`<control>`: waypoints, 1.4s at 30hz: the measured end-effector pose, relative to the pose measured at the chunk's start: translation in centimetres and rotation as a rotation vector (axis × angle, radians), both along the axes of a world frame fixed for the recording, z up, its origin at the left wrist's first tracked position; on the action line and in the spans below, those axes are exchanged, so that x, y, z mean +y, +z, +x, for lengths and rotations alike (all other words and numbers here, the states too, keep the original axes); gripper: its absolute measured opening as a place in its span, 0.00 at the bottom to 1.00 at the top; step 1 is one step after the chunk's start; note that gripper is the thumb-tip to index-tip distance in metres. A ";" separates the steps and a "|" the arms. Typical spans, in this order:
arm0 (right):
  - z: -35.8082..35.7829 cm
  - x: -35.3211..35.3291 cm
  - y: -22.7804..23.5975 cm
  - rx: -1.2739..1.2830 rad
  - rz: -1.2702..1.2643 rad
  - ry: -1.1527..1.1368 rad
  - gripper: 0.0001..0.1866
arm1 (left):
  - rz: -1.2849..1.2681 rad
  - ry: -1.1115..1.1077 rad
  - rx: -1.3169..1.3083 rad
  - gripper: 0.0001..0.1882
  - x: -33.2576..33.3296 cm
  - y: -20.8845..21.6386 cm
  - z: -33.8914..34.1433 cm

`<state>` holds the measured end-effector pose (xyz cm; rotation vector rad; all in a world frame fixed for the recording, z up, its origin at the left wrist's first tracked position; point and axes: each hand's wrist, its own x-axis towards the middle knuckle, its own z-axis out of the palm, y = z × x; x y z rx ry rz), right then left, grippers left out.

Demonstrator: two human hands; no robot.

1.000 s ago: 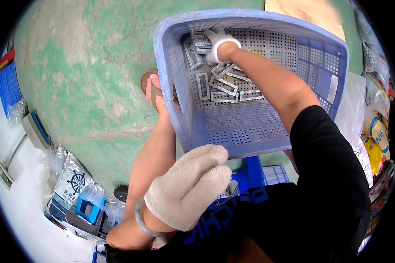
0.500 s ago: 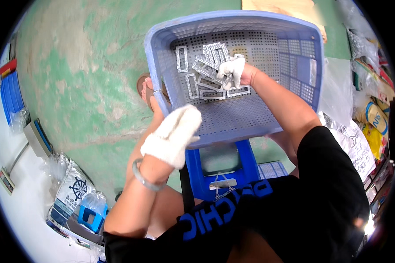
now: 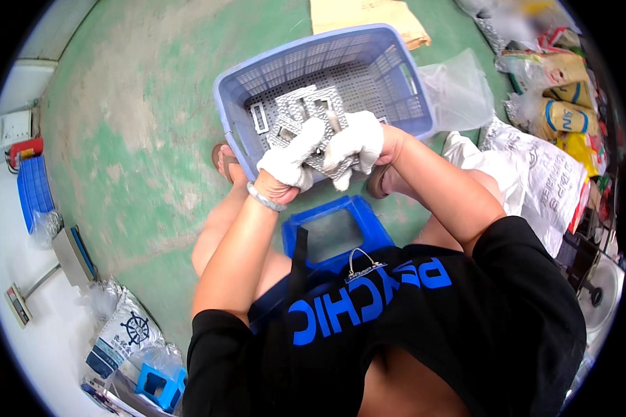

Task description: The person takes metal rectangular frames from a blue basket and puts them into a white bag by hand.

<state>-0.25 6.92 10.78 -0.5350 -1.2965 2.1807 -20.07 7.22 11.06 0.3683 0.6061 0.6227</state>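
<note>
Metal frames bunched between the left hand and right hand

From my distant seat I have both hands, each in a white knitted glove, closed on the same bunch of silvery, textured, rectangular frames. My left hand grips its left side and my right hand its right side, fingers curled in toward each other. Blur hides the exact fingertip contacts, and I cannot tell whether the lowest pieces touch anything beneath them.

Past my hands, the frames reach into the blue-violet perforated basket, whose near side lies under my gloves. Ahead and to the left of my left hand, a lone frame lies apart from the bunch on the basket's bottom. A pale bracelet circles the left wrist, just behind that glove.

Nearer the body than either hand, I see a blue stool. To the right of my right hand, beyond the basket's end, lies a clear plastic bag, and farther right a white printed sack. Well ahead of the right hand, past the far rim, a tan sheet lies on the green floor.
</note>
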 end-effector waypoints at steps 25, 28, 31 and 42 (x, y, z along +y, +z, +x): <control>2.7 -16.2 14.6 -0.494 0.346 -0.907 0.47 | 0.211 0.120 -0.513 0.25 -9.6 10.2 6.4; 3.7 -17.7 15.7 -0.752 0.316 -0.934 0.38 | 0.138 0.219 -0.493 0.26 -10.4 10.8 6.9; 3.3 -18.2 15.4 -0.202 -0.026 -0.711 0.37 | 0.178 0.198 -0.465 0.25 -10.9 11.2 8.0; 3.9 -18.9 14.5 -0.924 0.787 -0.920 0.52 | 0.225 0.225 -0.416 0.21 -12.3 12.8 8.9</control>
